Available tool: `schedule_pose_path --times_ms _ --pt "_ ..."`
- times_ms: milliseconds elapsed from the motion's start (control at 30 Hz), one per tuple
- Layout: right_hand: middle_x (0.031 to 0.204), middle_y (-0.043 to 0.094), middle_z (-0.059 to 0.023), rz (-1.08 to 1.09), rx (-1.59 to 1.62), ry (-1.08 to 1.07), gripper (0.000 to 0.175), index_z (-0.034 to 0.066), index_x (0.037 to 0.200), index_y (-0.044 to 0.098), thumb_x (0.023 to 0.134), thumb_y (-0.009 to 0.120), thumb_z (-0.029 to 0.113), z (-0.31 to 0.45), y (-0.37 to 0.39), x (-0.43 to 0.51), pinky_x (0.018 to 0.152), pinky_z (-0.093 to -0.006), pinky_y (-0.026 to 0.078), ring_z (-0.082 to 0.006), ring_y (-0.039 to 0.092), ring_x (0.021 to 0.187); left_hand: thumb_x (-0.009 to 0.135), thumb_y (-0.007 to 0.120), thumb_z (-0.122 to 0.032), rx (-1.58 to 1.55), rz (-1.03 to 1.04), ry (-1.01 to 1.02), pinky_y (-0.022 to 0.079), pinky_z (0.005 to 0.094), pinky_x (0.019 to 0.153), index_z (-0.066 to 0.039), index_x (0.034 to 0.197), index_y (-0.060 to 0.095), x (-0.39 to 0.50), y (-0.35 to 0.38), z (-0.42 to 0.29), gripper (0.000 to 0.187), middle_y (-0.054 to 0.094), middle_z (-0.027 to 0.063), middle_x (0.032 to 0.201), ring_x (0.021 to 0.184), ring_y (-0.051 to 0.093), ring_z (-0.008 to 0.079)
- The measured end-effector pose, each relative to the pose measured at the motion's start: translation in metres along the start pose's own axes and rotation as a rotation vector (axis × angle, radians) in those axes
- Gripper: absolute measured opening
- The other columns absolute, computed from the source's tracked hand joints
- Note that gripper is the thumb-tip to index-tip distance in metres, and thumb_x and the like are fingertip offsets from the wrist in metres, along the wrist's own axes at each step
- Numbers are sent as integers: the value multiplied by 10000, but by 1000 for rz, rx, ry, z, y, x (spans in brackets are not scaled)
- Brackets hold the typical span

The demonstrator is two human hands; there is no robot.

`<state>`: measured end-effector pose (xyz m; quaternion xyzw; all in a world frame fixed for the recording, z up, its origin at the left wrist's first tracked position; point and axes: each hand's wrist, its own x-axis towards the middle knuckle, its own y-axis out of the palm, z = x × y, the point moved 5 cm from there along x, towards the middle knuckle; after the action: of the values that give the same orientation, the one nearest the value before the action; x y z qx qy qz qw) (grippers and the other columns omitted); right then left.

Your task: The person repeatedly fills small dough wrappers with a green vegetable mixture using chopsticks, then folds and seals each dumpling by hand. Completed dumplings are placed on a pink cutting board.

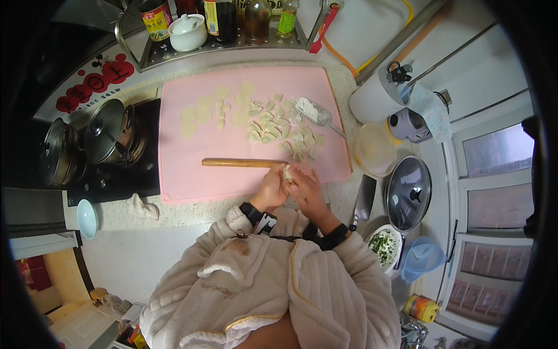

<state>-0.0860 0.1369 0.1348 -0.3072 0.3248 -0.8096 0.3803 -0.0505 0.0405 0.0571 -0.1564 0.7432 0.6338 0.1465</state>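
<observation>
My left hand (272, 186) holds a small pale dumpling (287, 172), and the fingers of my right hand (306, 185) press against it from the other side. Both hands are over the near edge of the pink mat (187, 168). A wooden rolling pin (237, 162) lies just beyond them, its right end by my left fingers. Farther back are many folded dumplings (268, 126), with flat round dough wrappers (203, 114) to their left and small dough pieces (221, 115) among these. A metal scoop with white flour (308, 110) rests at the back right of the mat.
Lidded pots (104, 131) stand on the black hob at left. At right are a cleaver (365, 198), a glass lid (409, 193), a bowl of chopped green and white filling (383, 245) and a white canister (377, 98). A rack (226, 50) with bottles lines the back; a pale blue bowl (88, 219) sits near left.
</observation>
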Motion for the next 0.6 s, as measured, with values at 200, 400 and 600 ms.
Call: schedule_pose_path --times_ms 200,400,600 --pt "1232 584 -145 -342 161 42 337 29 1200 601 871 599 102 11 -36 9 997 -428 398 -337 502 1211 1001 362 -325 65 26 47 456 392 940 -70 1137 513 -21 31 -13 327 549 92 1176 1100 542 252" --pt "1068 639 -124 -345 411 316 307 13 1158 609 855 649 44 -3 -17 7 798 -301 517 -204 640 911 1016 365 -391 307 227 17 376 400 1013 -111 1289 450 -30 45 -12 400 457 36 1359 1205 470 205" --pt "953 662 -48 -386 789 476 228 4 1119 617 896 635 50 -30 7 -4 743 -232 510 -100 625 824 1017 343 -465 561 90 198 339 381 1041 -167 1468 286 -33 49 -8 543 352 36 1451 1278 405 172"
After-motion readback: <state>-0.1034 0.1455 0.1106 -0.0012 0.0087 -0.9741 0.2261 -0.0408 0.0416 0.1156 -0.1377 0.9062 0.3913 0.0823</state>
